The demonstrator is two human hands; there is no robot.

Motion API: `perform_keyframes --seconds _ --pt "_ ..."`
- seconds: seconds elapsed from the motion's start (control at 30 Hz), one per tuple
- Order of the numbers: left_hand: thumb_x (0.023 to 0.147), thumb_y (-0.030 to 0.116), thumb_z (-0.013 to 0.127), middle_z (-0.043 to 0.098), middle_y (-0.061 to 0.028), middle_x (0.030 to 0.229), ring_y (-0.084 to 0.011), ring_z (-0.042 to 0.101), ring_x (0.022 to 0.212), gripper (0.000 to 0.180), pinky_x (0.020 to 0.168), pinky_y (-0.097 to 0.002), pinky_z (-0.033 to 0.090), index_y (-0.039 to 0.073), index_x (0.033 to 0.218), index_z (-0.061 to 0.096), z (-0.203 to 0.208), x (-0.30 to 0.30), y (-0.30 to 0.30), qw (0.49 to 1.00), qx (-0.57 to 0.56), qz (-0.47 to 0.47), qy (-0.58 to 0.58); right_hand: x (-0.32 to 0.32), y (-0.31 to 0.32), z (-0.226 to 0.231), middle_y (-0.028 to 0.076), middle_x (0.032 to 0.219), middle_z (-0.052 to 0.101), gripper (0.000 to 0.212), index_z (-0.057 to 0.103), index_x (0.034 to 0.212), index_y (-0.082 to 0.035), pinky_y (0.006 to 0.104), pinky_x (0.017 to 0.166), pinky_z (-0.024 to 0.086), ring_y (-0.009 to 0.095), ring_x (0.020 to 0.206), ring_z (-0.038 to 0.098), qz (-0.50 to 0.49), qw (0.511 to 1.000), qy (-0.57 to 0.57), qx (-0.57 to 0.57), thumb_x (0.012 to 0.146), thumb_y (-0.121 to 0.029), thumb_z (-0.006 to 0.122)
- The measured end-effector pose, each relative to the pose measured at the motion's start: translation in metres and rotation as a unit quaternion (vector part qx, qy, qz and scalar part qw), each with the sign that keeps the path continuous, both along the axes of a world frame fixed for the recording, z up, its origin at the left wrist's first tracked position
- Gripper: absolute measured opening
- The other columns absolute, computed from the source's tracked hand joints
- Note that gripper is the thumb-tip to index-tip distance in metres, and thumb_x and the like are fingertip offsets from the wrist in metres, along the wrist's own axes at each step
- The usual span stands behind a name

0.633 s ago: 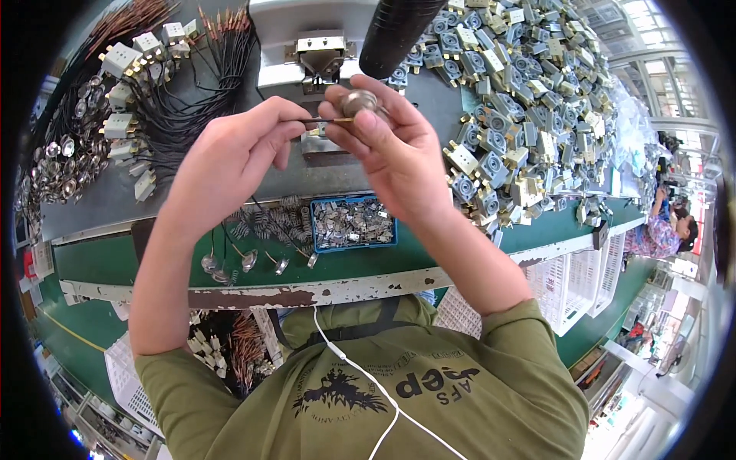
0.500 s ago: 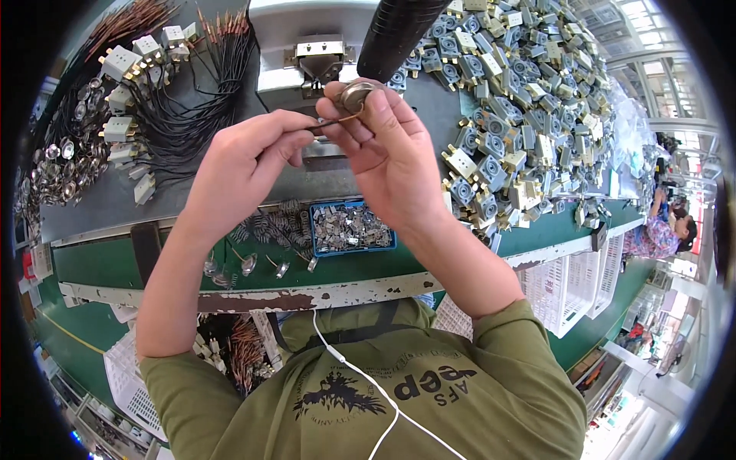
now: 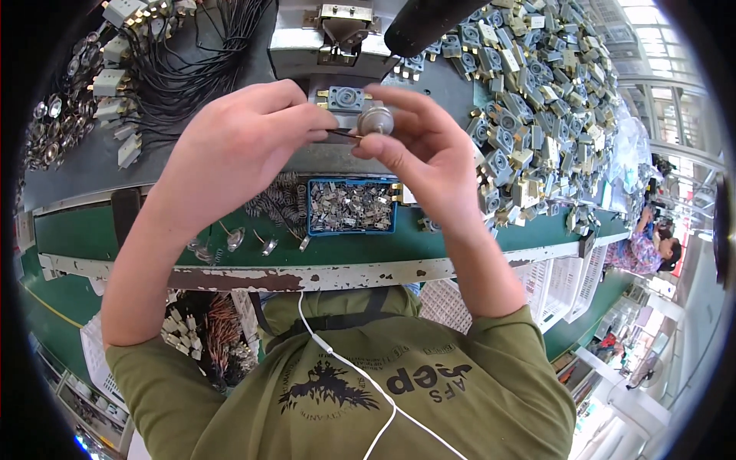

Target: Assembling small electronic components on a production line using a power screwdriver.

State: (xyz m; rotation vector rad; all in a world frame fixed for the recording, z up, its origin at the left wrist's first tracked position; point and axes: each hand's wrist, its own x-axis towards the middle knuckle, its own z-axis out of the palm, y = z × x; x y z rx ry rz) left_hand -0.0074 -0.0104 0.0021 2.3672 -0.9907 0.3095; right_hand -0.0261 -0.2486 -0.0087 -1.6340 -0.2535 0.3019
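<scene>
My left hand [image 3: 249, 134] is closed, its thumb and fingers pinching a thin dark wire [image 3: 340, 133]. That wire runs to a round silvery metal capsule [image 3: 376, 120], which my right hand [image 3: 429, 146] grips by its edge between thumb and fingers. Just beyond the capsule lies a small grey switch housing [image 3: 346, 98] with brass terminals and a round recess facing up. It rests on the metal plate below a bench fixture [image 3: 345, 34], and the fingertips of my right hand are close to its right side.
A thick black tube [image 3: 422, 31] slants down beside the fixture. Many grey housings [image 3: 529, 115] are heaped to the right. At left are black wires [image 3: 188, 92] and metal capsules [image 3: 57, 126]. A blue tray [image 3: 308, 211] of small metal parts sits in front. Another person [image 3: 652, 249] is far right.
My hands have come lower over the bench, and the capsule has turned and moved down and right. The grey housing, hidden before, now shows below the fixture. The whole view has shifted slightly.
</scene>
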Motion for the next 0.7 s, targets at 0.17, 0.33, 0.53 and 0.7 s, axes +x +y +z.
perform_keyframes --seconds 0.17,0.33,0.53,0.7 --pt "0.087 0.019 0.078 0.061 -0.0059 0.078 -0.0275 0.063 0.075 0.019 0.066 -0.0383 0.051 0.009 0.099 0.067 -0.012 -0.002 0.003 0.998 -0.029 0.015 0.053 -0.007 0.012 -0.013 0.010 0.106 0.073 0.039 0.059 0.138 0.003 0.0294 0.085 0.060 0.015 0.098 0.070 -0.039 0.997 -0.058 0.040 0.100 -0.003 0.068" --pt "0.086 0.024 0.078 0.060 -0.0071 0.076 -0.0275 0.062 0.075 0.028 0.065 -0.0401 0.050 0.007 0.091 0.056 -0.008 0.000 0.004 0.999 0.044 -0.021 0.021 0.022 -0.004 0.003 -0.004 0.087 0.059 0.031 0.071 0.128 -0.003 0.0226 0.069 0.045 0.004 0.079 0.050 0.194 0.975 -0.003 -0.105 0.099 -0.013 0.072" --pt "0.087 0.026 0.076 0.060 -0.0084 0.076 -0.0285 0.063 0.076 0.029 0.066 -0.0410 0.050 0.007 0.091 0.055 -0.009 -0.005 0.003 0.997 0.057 -0.038 0.040 0.017 -0.007 0.005 -0.002 0.096 0.067 0.033 0.069 0.130 -0.003 0.0230 0.075 0.049 0.004 0.086 0.057 0.175 0.976 0.047 -0.124 0.099 -0.012 0.072" --pt "0.087 0.025 0.076 0.061 -0.0089 0.075 -0.0288 0.064 0.077 0.028 0.066 -0.0410 0.051 0.007 0.091 0.056 -0.005 -0.010 0.000 0.996 0.044 -0.045 0.059 0.001 -0.006 -0.007 0.003 0.110 0.073 0.034 0.068 0.132 -0.002 0.0268 0.086 0.055 0.007 0.095 0.063 0.128 0.985 0.030 -0.110 0.098 -0.008 0.071"
